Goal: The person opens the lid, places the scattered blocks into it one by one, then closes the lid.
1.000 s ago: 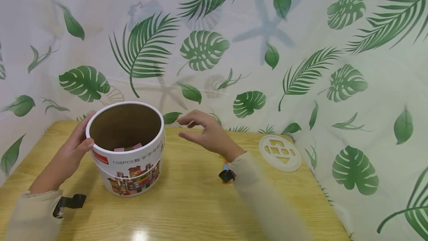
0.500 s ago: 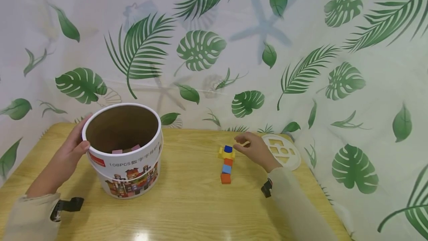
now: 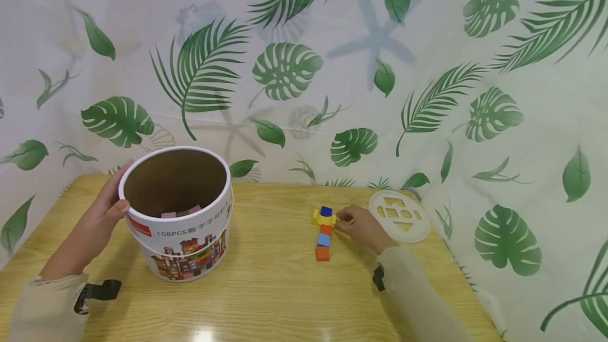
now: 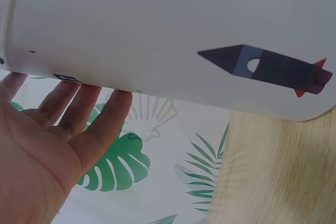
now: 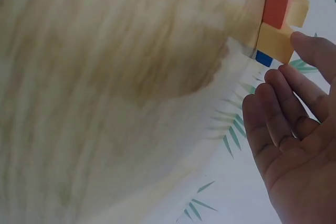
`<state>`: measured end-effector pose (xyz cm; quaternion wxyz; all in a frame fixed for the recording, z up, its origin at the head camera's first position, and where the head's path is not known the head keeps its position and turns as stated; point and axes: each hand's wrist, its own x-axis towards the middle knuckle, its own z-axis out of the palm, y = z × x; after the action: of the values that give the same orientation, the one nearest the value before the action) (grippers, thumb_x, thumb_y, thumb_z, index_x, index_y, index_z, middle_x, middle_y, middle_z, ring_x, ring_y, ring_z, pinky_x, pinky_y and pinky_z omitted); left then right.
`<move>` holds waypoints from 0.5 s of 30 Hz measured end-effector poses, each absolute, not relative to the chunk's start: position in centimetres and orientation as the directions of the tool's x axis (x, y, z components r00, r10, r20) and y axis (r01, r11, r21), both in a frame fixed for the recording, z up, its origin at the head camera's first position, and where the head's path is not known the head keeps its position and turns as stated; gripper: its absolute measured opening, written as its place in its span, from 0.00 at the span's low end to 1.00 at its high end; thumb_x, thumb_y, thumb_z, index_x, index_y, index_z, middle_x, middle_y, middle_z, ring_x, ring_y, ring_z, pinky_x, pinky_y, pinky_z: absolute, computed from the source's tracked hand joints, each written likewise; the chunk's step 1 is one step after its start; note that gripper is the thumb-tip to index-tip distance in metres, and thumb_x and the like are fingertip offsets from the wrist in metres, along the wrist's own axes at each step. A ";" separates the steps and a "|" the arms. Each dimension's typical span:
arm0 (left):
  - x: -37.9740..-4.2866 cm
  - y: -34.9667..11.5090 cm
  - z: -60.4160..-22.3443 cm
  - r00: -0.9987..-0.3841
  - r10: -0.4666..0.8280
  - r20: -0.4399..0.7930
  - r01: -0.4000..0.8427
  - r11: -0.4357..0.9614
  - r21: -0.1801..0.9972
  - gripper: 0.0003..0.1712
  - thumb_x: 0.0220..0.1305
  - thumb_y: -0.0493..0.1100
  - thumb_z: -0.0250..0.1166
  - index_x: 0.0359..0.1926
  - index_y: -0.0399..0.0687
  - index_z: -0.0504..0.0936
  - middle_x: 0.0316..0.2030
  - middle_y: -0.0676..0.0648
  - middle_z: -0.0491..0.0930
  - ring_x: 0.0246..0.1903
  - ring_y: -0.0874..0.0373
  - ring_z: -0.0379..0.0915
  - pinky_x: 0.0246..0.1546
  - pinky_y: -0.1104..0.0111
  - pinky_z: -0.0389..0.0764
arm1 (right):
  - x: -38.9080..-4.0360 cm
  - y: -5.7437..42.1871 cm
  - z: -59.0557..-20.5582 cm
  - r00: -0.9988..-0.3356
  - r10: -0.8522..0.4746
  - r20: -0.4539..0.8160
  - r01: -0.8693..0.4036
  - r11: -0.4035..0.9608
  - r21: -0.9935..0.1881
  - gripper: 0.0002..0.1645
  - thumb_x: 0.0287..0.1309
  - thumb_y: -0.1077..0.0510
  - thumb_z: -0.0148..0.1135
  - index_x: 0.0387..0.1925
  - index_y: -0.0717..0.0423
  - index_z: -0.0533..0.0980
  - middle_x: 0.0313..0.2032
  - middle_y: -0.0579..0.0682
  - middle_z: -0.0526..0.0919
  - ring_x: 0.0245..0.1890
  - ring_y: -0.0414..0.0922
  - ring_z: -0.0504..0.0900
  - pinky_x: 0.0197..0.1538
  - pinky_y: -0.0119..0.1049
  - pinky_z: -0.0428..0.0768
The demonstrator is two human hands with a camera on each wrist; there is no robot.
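At left stands a white cylindrical bucket (image 3: 195, 236) with pictures of toy blocks printed on its side and pinkish blocks (image 3: 181, 213) inside. My left hand (image 3: 97, 223) grips it, thumb at the rim and the other fingers against the outer wall. On the table, a row of blocks has a blue block (image 3: 325, 211) at the far end, then yellow, an orange block (image 3: 325, 230), a light blue block (image 3: 324, 240) and a red-orange block (image 3: 322, 253). My right hand (image 3: 361, 226) pinches a yellow block (image 5: 275, 43) in the row between thumb and index finger.
A round white plate with cut-out shapes (image 3: 373, 210) lies on the wooden table (image 3: 266, 289) at the right, beyond my right hand. A leaf-patterned white sheet (image 3: 294, 120) hangs behind the table and along its right side.
My right hand has moved from beside the bucket to the right, then down to the yellow part of the block row, which its forearm had covered. The left hand keeps its grip on the bucket.
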<state>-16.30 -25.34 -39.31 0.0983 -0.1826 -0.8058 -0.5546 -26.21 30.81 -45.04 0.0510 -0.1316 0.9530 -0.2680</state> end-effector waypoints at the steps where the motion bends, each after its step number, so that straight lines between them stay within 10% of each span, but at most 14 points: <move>1: -16.3 -25.4 -39.4 -0.914 0.186 0.361 0.404 0.317 0.858 0.37 0.82 0.41 0.46 0.84 0.63 0.44 0.78 0.54 0.51 0.70 0.67 0.51 0.61 0.77 0.62 | -26.2 30.8 -45.1 -0.959 -0.283 -0.021 -0.231 0.820 -0.523 0.18 0.68 0.53 0.68 0.54 0.58 0.84 0.52 0.54 0.84 0.52 0.52 0.81 0.57 0.52 0.80; 15: -16.5 -25.6 -39.3 -0.917 0.187 0.353 0.396 0.310 0.864 0.38 0.82 0.42 0.46 0.84 0.63 0.42 0.79 0.51 0.50 0.69 0.67 0.51 0.62 0.75 0.61 | -26.3 30.0 -45.9 -0.962 -0.271 0.039 -0.256 0.839 -0.479 0.15 0.66 0.56 0.70 0.50 0.61 0.85 0.46 0.54 0.86 0.47 0.51 0.83 0.54 0.50 0.82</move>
<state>-16.52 -25.55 -39.30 0.0934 -0.1815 -0.8038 -0.5588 -26.32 30.03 -45.90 0.0151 -0.1374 0.9589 -0.2478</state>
